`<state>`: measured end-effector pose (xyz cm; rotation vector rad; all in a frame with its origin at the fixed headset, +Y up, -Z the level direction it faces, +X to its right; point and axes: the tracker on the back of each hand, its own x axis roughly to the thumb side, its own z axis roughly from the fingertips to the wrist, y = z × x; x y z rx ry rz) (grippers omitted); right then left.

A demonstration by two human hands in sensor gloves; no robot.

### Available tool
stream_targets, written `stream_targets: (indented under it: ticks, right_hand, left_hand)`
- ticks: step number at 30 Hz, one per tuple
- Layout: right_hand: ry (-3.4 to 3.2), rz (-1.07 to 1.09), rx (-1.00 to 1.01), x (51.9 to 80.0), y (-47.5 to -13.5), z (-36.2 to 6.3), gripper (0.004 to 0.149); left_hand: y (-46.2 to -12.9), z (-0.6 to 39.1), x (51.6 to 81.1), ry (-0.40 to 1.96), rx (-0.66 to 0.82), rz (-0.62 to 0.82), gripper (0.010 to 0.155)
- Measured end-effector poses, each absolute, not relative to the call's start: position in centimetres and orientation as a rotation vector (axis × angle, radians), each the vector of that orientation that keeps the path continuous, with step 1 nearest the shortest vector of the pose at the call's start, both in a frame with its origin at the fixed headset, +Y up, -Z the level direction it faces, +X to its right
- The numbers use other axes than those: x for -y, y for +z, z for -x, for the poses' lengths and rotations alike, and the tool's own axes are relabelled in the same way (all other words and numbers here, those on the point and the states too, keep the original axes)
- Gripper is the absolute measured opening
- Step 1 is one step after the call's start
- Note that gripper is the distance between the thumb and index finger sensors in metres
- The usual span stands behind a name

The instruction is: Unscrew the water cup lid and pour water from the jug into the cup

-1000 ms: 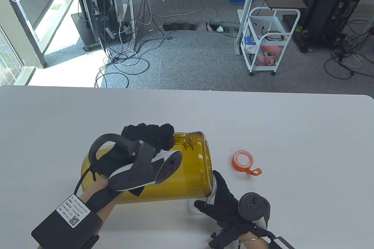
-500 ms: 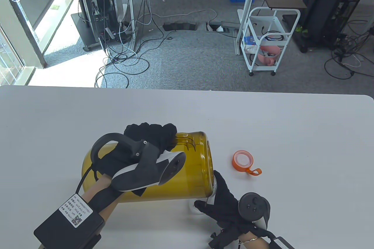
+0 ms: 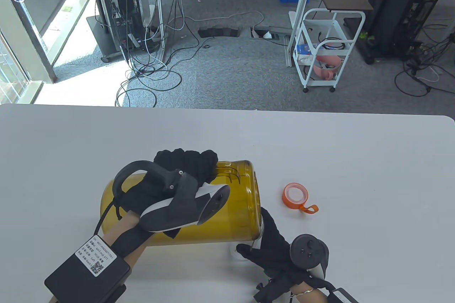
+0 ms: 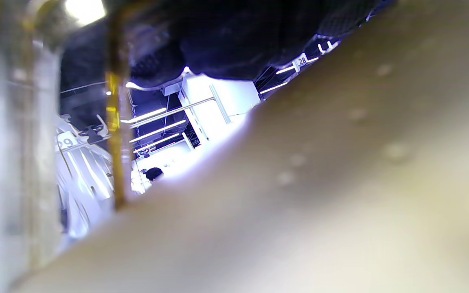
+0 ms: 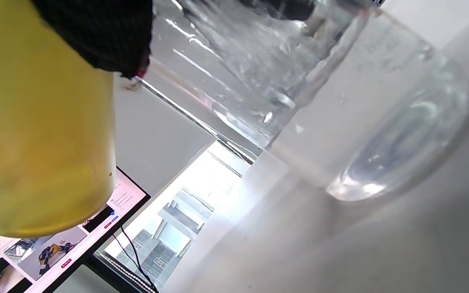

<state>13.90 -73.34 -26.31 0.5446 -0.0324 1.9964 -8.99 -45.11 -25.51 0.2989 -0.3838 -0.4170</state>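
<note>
Water is sitting in the clear cup [image 5: 364,122] near the table's [image 3: 355,161] front edge. The left hand [image 3: 185,166] is gripping the tipped yellow jug [image 3: 227,217], and the right hand [image 3: 273,246] is curling round the cup. The orange lid [image 3: 296,194] is lying nearby.

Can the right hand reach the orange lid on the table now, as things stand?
Probably not yet: the right hand holds the clear cup under the tilted jug. The orange lid lies unobstructed nearby.
</note>
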Motion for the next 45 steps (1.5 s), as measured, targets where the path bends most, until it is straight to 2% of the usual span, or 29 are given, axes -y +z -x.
stream_targets:
  ticks: [45]
  right_hand:
    - [1.996, -0.547, 0.031, 73.35, -26.30, -13.90, 0.099]
  left_hand:
    - [-25.56, 8.21, 44.78, -0.466, 0.397, -0.303, 0.036]
